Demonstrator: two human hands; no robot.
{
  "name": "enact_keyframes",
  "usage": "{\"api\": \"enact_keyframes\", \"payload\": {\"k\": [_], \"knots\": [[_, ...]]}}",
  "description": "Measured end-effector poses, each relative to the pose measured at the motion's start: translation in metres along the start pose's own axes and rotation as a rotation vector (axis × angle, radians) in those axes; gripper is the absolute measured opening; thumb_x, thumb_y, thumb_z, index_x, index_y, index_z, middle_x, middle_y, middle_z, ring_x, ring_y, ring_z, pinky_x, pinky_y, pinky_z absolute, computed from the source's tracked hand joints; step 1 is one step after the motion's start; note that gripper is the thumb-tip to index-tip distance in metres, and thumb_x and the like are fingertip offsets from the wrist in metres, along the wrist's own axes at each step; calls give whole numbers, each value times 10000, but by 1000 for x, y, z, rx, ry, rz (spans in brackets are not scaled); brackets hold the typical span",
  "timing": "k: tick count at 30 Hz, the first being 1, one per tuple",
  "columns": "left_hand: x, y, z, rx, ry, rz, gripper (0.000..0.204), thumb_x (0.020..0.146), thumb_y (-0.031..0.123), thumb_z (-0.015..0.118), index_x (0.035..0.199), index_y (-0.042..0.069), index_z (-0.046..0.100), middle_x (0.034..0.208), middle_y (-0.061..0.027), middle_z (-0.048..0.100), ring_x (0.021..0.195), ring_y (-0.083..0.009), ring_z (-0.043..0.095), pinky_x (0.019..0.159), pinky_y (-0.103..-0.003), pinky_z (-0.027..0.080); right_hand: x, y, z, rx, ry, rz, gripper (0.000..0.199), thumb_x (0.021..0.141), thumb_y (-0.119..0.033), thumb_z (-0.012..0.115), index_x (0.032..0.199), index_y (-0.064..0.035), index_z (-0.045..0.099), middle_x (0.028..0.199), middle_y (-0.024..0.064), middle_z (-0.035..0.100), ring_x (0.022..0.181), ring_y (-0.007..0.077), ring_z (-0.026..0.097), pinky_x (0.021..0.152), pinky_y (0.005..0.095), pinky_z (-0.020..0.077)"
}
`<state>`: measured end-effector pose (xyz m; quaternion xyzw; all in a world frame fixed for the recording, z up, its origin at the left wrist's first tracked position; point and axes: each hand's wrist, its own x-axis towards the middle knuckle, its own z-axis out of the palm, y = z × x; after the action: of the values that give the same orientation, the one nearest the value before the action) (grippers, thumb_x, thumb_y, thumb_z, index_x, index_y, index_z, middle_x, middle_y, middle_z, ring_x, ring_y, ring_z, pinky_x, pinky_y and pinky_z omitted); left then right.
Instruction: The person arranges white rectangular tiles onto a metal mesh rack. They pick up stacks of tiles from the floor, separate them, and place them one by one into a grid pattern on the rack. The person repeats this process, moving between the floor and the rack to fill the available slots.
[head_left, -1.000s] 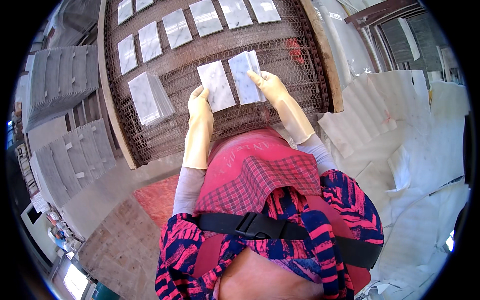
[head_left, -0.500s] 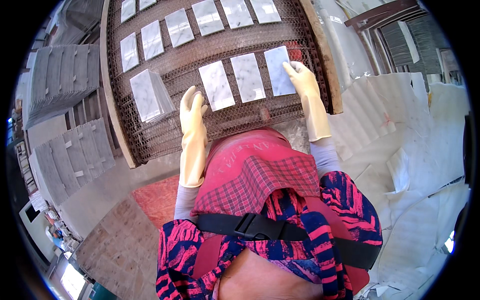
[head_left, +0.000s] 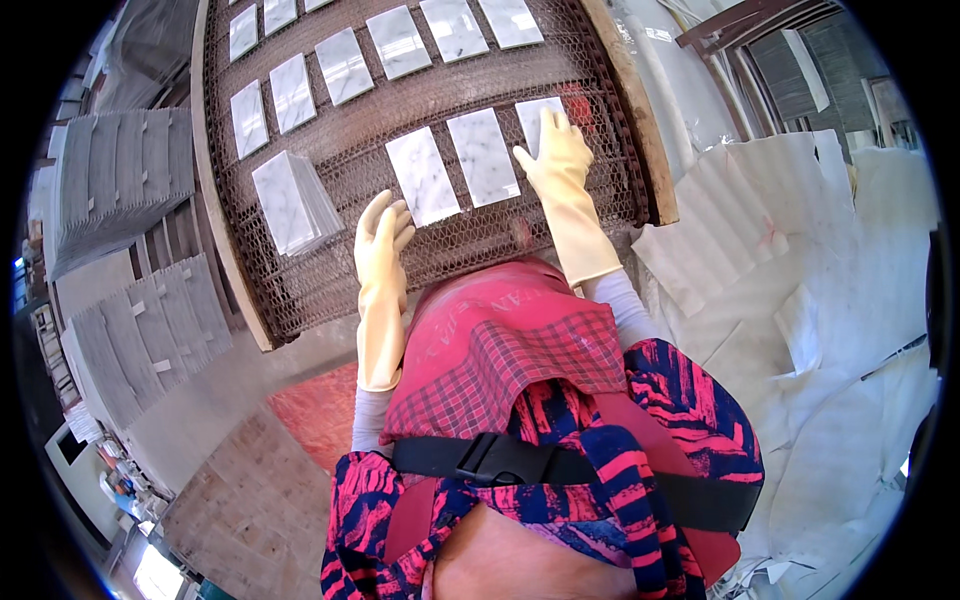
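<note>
Workshop floor with pale tile stacks all around; in the upper middle, a wire-mesh conveyor belt framed in wood, running from 6 o'clock up toward 12 o'clock. Grey ribbed tile stacks at 9 o'clock, white sheets heaped at 3 o'clock.

Already laid flat on the mesh: rows of white marbled tiles toward 12 o'clock, and a nearer row of three. Left marble tile and middle marble tile lying free, side by side with a narrow gap. Right marble tile at 1 o'clock, partly covered by the right hand in a cream rubber glove, fingers spread and laid flat on it, pressing rather than pinching. Left hand, also gloved, open with fingers loosely together, resting on bare mesh just below the left marble tile, holding nothing.

Small pile of tiles at 10 o'clock on the belt, not yet dealt out. By the look of it, near row just about complete, with the pile left to spread.

Long axis of each near tile running roughly 6 to 12 o'clock, tipped slightly toward 11, short edges facing the person.
</note>
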<state>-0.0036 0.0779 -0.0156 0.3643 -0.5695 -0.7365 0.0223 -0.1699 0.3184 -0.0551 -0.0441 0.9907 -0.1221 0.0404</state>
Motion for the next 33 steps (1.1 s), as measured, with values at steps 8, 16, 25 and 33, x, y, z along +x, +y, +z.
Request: {"api": "enact_keyframes", "payload": {"k": [8,16,25,33], "knots": [[1,-10,-13,-14,-6,-20,459,1103,220,588,1520,36,536,1450,-212,637,1361,-307,617,1140,-412,515,19,20,19,94,62,6,945,804,-396,917,1557,-87,437,1494,129,594,1103,362,731,961,491,582],[1,-19,-23,-14,-24,-20,460,1110,216,559,1524,19,537,1437,-244,642,1354,-350,623,1132,-447,535,35,17,7,84,39,43,904,799,-334,915,1543,-81,468,1512,152,596,1211,358,696,1049,473,556],[5,-26,-34,-43,-30,-59,426,1110,196,577,1510,48,557,1413,-194,662,1326,-302,639,1129,-422,524,-17,-69,7,103,-101,-134,936,880,-435,864,1610,-68,408,1600,166,507,1466,325,496,1225,475,434],[2,-30,-37,-51,-28,-77,434,1102,198,597,1512,60,564,1413,-176,671,1329,-288,635,1133,-418,511,-7,-81,57,108,43,-249,915,812,-319,889,1582,-86,451,1569,176,518,1338,402,589,1052,509,540]]}}
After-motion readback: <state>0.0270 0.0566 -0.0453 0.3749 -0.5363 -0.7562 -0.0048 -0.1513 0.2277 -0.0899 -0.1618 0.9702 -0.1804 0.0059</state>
